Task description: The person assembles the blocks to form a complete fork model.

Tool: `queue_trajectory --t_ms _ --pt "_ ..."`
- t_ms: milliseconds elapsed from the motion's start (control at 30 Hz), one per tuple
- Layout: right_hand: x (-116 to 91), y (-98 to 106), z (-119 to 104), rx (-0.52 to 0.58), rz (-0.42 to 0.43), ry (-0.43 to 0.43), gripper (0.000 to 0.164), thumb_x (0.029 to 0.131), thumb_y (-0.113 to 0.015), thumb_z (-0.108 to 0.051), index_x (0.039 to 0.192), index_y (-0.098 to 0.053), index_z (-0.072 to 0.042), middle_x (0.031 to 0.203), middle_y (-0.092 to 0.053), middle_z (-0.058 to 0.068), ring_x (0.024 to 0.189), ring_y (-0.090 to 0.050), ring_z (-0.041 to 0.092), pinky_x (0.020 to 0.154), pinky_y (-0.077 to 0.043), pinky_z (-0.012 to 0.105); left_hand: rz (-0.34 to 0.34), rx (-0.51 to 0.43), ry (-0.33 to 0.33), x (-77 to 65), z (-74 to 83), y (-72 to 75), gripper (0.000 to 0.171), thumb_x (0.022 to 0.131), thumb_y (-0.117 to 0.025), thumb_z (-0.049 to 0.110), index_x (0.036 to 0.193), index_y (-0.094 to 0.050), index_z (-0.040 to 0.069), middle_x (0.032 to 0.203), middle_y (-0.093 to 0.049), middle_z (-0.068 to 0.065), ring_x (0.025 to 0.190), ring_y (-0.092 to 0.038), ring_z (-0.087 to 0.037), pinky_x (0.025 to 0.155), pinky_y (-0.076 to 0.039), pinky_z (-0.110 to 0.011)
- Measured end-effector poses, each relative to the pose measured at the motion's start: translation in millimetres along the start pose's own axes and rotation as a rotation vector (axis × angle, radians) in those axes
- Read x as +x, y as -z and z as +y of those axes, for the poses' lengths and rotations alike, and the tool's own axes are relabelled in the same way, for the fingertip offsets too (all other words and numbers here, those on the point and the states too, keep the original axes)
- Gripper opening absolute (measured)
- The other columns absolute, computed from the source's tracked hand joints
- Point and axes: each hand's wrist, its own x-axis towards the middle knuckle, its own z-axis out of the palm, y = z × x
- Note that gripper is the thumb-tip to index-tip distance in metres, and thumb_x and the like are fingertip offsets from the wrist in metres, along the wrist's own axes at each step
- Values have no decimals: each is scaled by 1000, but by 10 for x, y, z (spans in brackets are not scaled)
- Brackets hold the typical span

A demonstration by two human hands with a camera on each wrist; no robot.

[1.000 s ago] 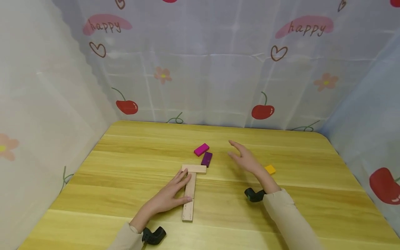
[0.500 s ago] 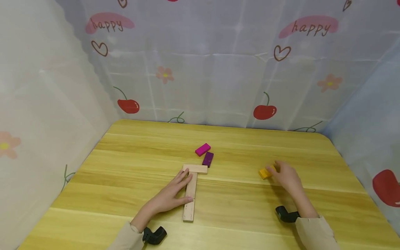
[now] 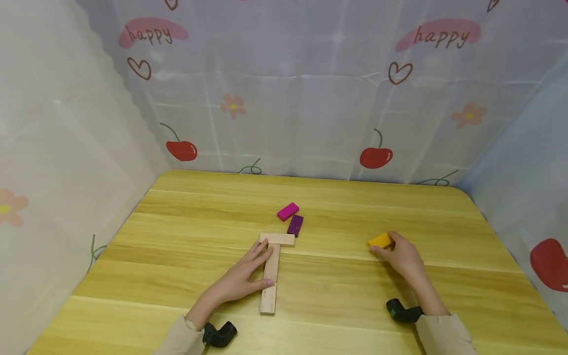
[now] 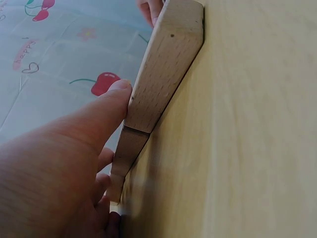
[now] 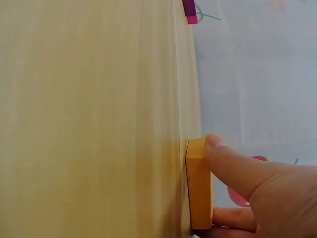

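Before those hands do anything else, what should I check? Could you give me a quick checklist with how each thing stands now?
1. Right hand has hold of the yellow block: ok, thumb and fingers are on it.
2. Yellow block is off the table: cannot tell, any gap beneath is unclear.
3. Left hand touches the stem blocks: ok.
4. Plain wooden pieces make a T: ok, the crossbar block lies across the far end of two lined-up stem blocks.
5. Purple block is clear of the crossbar block: cannot tell, they lie very close.
6. Yellow block is beside the T: not ok, it is apart, off to the right.
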Motion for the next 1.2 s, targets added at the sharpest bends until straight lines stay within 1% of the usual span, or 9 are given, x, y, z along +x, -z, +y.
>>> queue_trajectory --t_ms 100,300,533,700,800,900,1000,1100,1200 --pt "6 -28 3 21 17 6 77 87 -67 -35 132 -36 19 125 -43 40 108 -45 51 88 -39 58 2 4 0 1 6 1 78 90 -58 47 149 -24 10 155 -5 -4 140 2 -23 107 -14 -51" --pt "15 -85 28 118 62 41 73 87 -69 -25 135 -33 16 130 -39 38 119 -37 51 96 -32 57 2 3 0 -1 4 -10 78 90 -58 48 149 -24 11 155 -5 -4 140 2 -24 106 -15 -52" --pt "45 -175 14 288 140 94 66 84 -71 -6 137 -36 11 131 -40 35 112 -48 46 87 -45 50 7 -1 0 -7 -3 -20 78 90 -58 48 149 -24 11 155 -5 -4 140 2 -25 106 -15 -53" --pt "102 -216 -28 306 194 88 50 87 -67 -4 132 -47 5 125 -48 31 105 -56 41 79 -51 44 7 6 -3 -7 -10 -21 78 89 -57 49 149 -24 11 155 -5 -4 140 1 -24 106 -15 -52" --pt "145 -238 -72 336 207 86 43 88 -65 -4 129 -52 4 125 -50 29 105 -57 39 79 -51 43 7 4 -1 -8 -13 -21 78 89 -57 50 149 -24 11 155 -5 -3 140 1 -24 106 -15 -52" --pt "200 -263 -127 400 194 88 37 89 -63 -4 125 -56 4 127 -50 26 106 -57 38 81 -50 40 8 1 1 -10 -12 -20 78 89 -57 50 149 -24 12 155 -5 -2 140 1 -23 106 -15 -52" --pt "265 -291 -191 487 145 60 35 91 -62 -6 124 -58 4 129 -50 24 108 -56 36 80 -51 33 9 -6 3 -12 -9 -22 79 89 -57 50 149 -24 12 155 -5 -3 140 2 -23 106 -15 -51" --pt "329 -337 -267 620 79 17 36 92 -60 -6 126 -56 5 132 -47 23 112 -53 34 79 -51 26 10 -16 2 -12 -7 -25 79 89 -57 50 149 -25 11 155 -5 -3 140 2 -23 106 -15 -52" --pt "396 -396 -379 746 28 -24 37 93 -57 -3 128 -53 6 134 -44 23 112 -52 32 79 -50 25 13 -17 -2 -9 -8 -27 78 89 -57 50 149 -25 11 155 -6 -4 140 1 -23 106 -15 -52"
